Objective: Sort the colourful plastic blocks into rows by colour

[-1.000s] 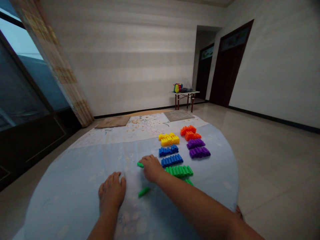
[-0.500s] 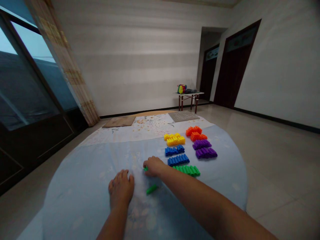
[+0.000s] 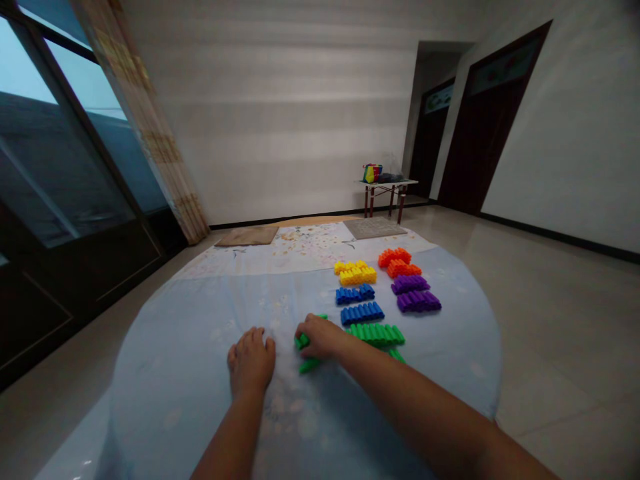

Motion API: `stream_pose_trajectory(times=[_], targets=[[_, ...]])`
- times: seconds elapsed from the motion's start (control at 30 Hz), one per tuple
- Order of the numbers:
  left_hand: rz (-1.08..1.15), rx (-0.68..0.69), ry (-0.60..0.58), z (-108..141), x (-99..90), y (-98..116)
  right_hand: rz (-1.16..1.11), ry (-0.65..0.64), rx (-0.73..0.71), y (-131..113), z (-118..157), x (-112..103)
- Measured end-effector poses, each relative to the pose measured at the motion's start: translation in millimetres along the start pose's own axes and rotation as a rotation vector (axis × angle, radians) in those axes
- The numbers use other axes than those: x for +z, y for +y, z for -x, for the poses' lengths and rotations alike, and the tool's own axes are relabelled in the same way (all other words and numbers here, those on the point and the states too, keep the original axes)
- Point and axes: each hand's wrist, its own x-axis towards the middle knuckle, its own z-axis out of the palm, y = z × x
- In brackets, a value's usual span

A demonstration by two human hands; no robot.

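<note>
My right hand [image 3: 320, 335] reaches across the table with its fingers curled round a small green plastic block [image 3: 301, 342]. Close under that hand lies a loose green piece [image 3: 309, 365], and another green tip shows just beyond the knuckles. A row of green tube-like blocks [image 3: 377, 334] sits to the right, partly behind my right forearm. My left hand [image 3: 251, 360] rests palm down on the cloth, its fingers stretched out and holding nothing. How many pieces my right fingers cover is hidden.
Beyond the green row stand blue rows [image 3: 363, 313], yellow blocks [image 3: 357, 275], purple rows [image 3: 419, 301] and orange blocks [image 3: 404, 268]. A light-blue cloth [image 3: 180, 347] covers the round table. Two mats, one a brown mat [image 3: 247, 236], lie at its far edge. Behind is a small side table [image 3: 387, 183].
My right hand has come slightly nearer to the loose green piece, with more green showing at its fingers. The left hand stays flat. The whole view has shifted a little.
</note>
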Motion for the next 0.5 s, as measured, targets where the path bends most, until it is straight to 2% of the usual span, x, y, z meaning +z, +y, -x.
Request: stream_pose_trajectory(times=[0.13,0.3,0.4,0.5], targets=[[0.001,0.003,-0.002,-0.7,-0.9,0.7,0.058,0.018,-0.066,2.8,-0.1,-15.7],[0.000,0.022,-0.012,-3.5,-2.0,-0.9,0.146,-0.081,-0.039,-8.5,-4.8,-9.0],[-0.011,0.032,-0.028,-6.0,-2.6,-2.2,0.101,-0.010,-0.037,-12.3,0.4,-7.1],[-0.017,0.024,-0.053,-7.4,-4.8,-1.2,-0.009,0.124,-0.073,-6.3,17.5,-19.5]])
